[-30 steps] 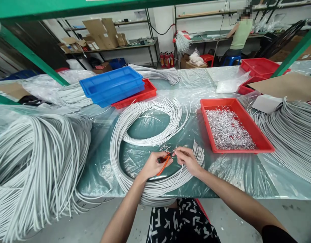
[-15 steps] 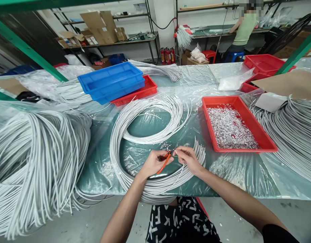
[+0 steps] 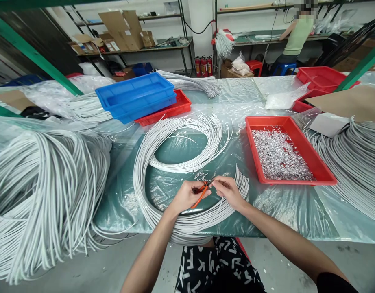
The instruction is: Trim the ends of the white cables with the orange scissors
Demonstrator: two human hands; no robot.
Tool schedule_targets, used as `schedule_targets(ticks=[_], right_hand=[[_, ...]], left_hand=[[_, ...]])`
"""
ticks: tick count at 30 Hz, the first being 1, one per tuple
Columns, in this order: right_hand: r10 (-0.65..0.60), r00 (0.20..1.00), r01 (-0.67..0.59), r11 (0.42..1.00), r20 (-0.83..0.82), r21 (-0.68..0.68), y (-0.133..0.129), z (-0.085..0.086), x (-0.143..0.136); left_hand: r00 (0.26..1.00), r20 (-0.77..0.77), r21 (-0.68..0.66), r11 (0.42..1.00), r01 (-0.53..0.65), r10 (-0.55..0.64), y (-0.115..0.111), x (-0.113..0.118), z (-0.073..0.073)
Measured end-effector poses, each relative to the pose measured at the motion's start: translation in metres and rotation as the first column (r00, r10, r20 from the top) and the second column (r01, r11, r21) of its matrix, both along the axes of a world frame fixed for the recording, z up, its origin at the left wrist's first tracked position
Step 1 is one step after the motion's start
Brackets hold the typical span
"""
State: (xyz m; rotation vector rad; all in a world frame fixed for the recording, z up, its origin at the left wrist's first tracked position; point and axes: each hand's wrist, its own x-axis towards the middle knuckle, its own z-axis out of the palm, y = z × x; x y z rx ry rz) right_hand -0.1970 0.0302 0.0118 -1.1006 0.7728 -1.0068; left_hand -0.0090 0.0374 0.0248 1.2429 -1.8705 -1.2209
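My left hand (image 3: 189, 196) is closed around orange-handled cutting pliers (image 3: 199, 197), whose dark jaws point up and right. Close beside the jaws, my right hand (image 3: 227, 190) pinches the end of a white cable (image 3: 219, 203); its tip is too small to make out. Beneath both hands lies a coiled bundle of white cables (image 3: 140, 179), its cut ends (image 3: 243, 181) fanned out to the right of my right hand. Tiny pale scraps (image 3: 201, 176) are scattered on the plastic-covered table just beyond the pliers.
Right of my hands stands a red tray (image 3: 323, 177) with many small silvery pieces (image 3: 279, 154). Thick cable piles lie at left (image 3: 53, 195) and right (image 3: 358, 162). Blue trays (image 3: 135, 95) rest on a red one behind the coil. A person (image 3: 297, 36) works at the back bench.
The whole view has shifted slightly. Both hands stay at nearly the same spot over the coil, with the pliers' jaws still beside the pinched cable end.
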Motion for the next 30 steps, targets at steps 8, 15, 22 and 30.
schedule_targets(ticks=[8, 15, 22, 30], right_hand=[[0.049, 0.999, -0.049, 0.999, 0.020, 0.003, -0.002, 0.004, -0.003], [0.112, 0.992, -0.114, 0.993, -0.061, -0.035, -0.008, 0.009, -0.009], [-0.067, 0.963, -0.023, 0.945, -0.262, -0.328, -0.003, 0.018, -0.014], [-0.418, 0.830, 0.025, 0.691, -0.370, -0.723, 0.003, 0.012, -0.011]], left_hand=[[1.000, -0.007, 0.018, 1.000, -0.008, 0.008, 0.000, 0.001, -0.002], [0.998, -0.063, 0.037, 0.999, -0.008, 0.010, 0.001, 0.001, -0.002], [0.992, -0.126, 0.103, 0.995, 0.010, 0.003, 0.002, 0.000, -0.001], [0.985, -0.172, 0.193, 0.981, 0.034, -0.001, 0.002, -0.001, 0.000]])
